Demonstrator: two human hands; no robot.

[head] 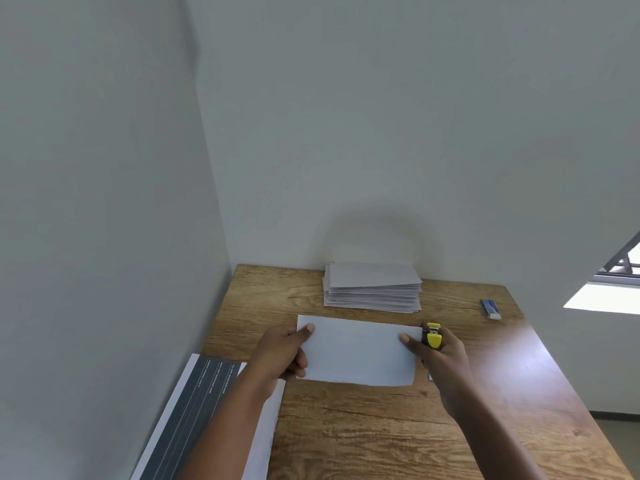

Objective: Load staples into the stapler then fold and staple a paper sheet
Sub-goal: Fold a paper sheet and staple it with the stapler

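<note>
The folded paper sheet point(358, 353) lay long-axis left to right above the table point(346, 427), pinched by the left hand point(280, 355); the right hand point(440, 362) gripped it and the half-hidden yellow stapler point(433, 336).

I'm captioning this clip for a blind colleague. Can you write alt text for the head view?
Two hands hold a folded white sheet above a wooden desk; the right hand also holds a yellow stapler at the sheet's right edge. A stack of folded sheets lies behind.
</note>
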